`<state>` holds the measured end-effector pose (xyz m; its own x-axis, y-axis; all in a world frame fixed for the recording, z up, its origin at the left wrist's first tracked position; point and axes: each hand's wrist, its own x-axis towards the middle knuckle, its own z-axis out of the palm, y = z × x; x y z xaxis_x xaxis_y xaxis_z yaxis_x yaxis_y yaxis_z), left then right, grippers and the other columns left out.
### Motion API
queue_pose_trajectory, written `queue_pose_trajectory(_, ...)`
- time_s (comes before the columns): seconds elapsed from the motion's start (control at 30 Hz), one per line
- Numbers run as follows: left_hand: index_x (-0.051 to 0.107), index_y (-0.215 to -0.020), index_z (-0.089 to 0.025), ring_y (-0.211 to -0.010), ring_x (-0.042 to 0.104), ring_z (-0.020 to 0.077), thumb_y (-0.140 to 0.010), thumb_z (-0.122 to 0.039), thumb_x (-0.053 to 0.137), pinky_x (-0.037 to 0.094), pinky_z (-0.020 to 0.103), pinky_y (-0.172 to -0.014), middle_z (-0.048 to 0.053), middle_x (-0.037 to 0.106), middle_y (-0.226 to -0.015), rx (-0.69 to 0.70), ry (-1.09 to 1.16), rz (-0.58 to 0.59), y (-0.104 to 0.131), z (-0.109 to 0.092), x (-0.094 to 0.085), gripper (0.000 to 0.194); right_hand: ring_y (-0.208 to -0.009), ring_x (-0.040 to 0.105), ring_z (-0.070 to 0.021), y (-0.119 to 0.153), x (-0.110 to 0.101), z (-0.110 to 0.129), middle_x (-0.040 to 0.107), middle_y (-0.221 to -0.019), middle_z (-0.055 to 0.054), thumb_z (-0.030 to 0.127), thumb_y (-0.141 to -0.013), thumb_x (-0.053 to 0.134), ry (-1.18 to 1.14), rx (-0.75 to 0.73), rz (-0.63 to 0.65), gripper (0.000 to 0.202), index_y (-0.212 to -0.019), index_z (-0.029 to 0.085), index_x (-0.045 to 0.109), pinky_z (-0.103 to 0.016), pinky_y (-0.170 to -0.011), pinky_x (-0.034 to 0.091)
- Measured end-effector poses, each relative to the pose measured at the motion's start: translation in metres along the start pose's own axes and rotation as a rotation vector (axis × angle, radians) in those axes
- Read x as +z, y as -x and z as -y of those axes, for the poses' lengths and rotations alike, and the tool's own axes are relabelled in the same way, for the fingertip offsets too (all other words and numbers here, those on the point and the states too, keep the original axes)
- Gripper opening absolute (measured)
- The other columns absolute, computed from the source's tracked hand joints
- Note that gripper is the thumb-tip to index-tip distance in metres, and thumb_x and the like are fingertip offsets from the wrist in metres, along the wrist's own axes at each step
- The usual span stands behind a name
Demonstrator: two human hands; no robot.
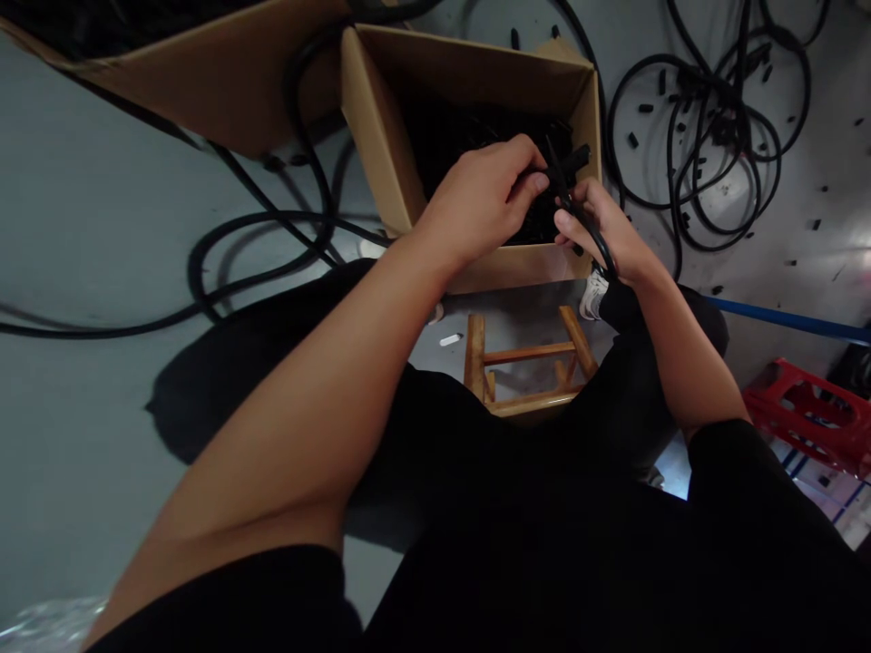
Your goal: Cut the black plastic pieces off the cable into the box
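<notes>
My left hand [486, 195] is closed, pinching a short black rubber-like piece [577, 160] between thumb and fingers. In my right hand [605, 227] is a pair of dark scissors [563, 192], its black handle loop showing by the palm and its blades pointing up and away. The blades cross in front of the black piece, close to my left fingertips; whether they touch it I cannot tell. Both hands are over an open cardboard box [381, 136] with many dark pieces in it, hard to make out in the shadow.
A larger cardboard box [224, 77] of black things stands at the upper left. Long black hose [272, 218] loops across the floor, with another coil [670, 195] at right among scattered black bits. A wooden stool [474, 354] is below me, a red plastic stool [809, 417] at right.
</notes>
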<state>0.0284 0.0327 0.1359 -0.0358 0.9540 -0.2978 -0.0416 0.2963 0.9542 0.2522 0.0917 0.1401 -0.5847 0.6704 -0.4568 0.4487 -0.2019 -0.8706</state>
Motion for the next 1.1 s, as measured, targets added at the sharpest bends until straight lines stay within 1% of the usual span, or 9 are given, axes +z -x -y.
queue_pose_trajectory(0.1, 0.069, -0.092, -0.038, -0.162, 0.051, 0.0425, -0.09, -0.035, 0.085, 0.044, 0.046, -0.131, 0.007, 0.08, -0.115, 0.055, -0.033, -0.05, -0.001, -0.001, -0.002, 0.016, -0.097, 0.076, -0.0187, -0.001, 0.002, -0.001, 0.068, -0.11, -0.002, 0.074, -0.092, 0.097, -0.019, -0.004, -0.044, 0.064, -0.116, 0.029, 0.057, -0.032, -0.083, 0.07)
queue_pose_trajectory(0.17, 0.067, -0.093, -0.037, -0.148, 0.056, 0.0421, -0.092, -0.039, 0.08, 0.041, 0.046, -0.131, 0.008, 0.079, -0.115, 0.067, -0.07, -0.1, -0.002, -0.002, -0.004, 0.014, -0.095, 0.078, -0.0179, -0.002, 0.002, -0.002, 0.069, -0.106, 0.0, 0.071, -0.092, 0.098, -0.046, 0.008, -0.055, 0.063, -0.119, 0.029, 0.06, -0.032, -0.083, 0.071)
queue_pose_trajectory(0.3, 0.062, -0.091, -0.036, -0.122, 0.061, 0.0386, -0.094, -0.047, 0.073, 0.042, 0.046, -0.124, 0.007, 0.077, -0.108, 0.066, -0.17, -0.159, -0.006, -0.001, -0.007, 0.016, -0.091, 0.079, -0.0177, -0.002, 0.0, -0.003, 0.069, -0.098, 0.003, 0.067, -0.092, 0.1, -0.093, 0.043, -0.042, 0.062, -0.126, 0.03, 0.063, -0.032, -0.082, 0.072)
queue_pose_trajectory(0.47, 0.061, -0.089, -0.034, -0.119, 0.062, 0.0377, -0.092, -0.049, 0.076, 0.04, 0.049, -0.125, 0.006, 0.075, -0.096, 0.022, -0.112, -0.18, -0.01, 0.001, -0.008, 0.021, -0.081, 0.078, -0.0152, 0.004, -0.002, 0.002, 0.074, -0.101, 0.002, 0.073, -0.089, 0.1, -0.214, 0.069, -0.016, 0.07, -0.131, 0.029, 0.065, -0.029, -0.073, 0.071)
queue_pose_trajectory(0.53, 0.063, -0.09, -0.034, -0.117, 0.063, 0.0361, -0.094, -0.051, 0.077, 0.042, 0.051, -0.125, 0.005, 0.075, -0.095, -0.004, -0.085, -0.2, -0.011, 0.002, -0.008, 0.023, -0.076, 0.077, -0.0143, 0.008, -0.002, 0.004, 0.075, -0.101, 0.002, 0.075, -0.088, 0.1, -0.265, 0.086, 0.0, 0.075, -0.134, 0.029, 0.063, -0.028, -0.068, 0.069)
queue_pose_trajectory(0.6, 0.063, -0.09, -0.033, -0.103, 0.064, 0.0323, -0.097, -0.053, 0.076, 0.048, 0.053, -0.118, 0.004, 0.072, -0.093, -0.019, -0.098, -0.206, -0.011, 0.002, -0.01, 0.025, -0.075, 0.078, -0.0147, 0.011, -0.003, 0.006, 0.076, -0.101, 0.003, 0.078, -0.088, 0.098, -0.302, 0.092, 0.016, 0.078, -0.136, 0.029, 0.061, -0.029, -0.066, 0.068)
queue_pose_trajectory(0.7, 0.062, -0.087, -0.033, -0.083, 0.058, 0.0269, -0.101, -0.052, 0.073, 0.054, 0.052, -0.107, 0.003, 0.067, -0.088, 0.011, -0.132, -0.199, -0.011, 0.003, -0.014, 0.026, -0.078, 0.08, -0.0161, 0.016, -0.005, 0.01, 0.077, -0.101, 0.003, 0.081, -0.088, 0.096, -0.311, 0.106, 0.045, 0.081, -0.138, 0.031, 0.059, -0.03, -0.069, 0.07)
queue_pose_trajectory(0.9, 0.065, -0.089, -0.033, -0.112, 0.064, 0.0337, -0.1, -0.05, 0.077, 0.046, 0.05, -0.126, 0.003, 0.076, -0.091, 0.022, -0.075, -0.16, -0.01, 0.005, -0.014, 0.024, -0.078, 0.08, -0.0161, 0.019, -0.006, 0.01, 0.078, -0.1, 0.002, 0.083, -0.09, 0.094, -0.238, 0.125, 0.069, 0.08, -0.142, 0.032, 0.061, -0.03, -0.068, 0.069)
queue_pose_trajectory(1.1, 0.063, -0.087, -0.034, -0.109, 0.064, 0.0344, -0.096, -0.048, 0.074, 0.046, 0.051, -0.124, 0.004, 0.076, -0.093, 0.042, -0.147, -0.145, -0.009, 0.005, -0.01, 0.02, -0.076, 0.078, -0.0155, 0.018, -0.007, 0.007, 0.076, -0.1, 0.001, 0.082, -0.092, 0.093, -0.192, 0.105, 0.068, 0.078, -0.143, 0.031, 0.062, -0.028, -0.065, 0.067)
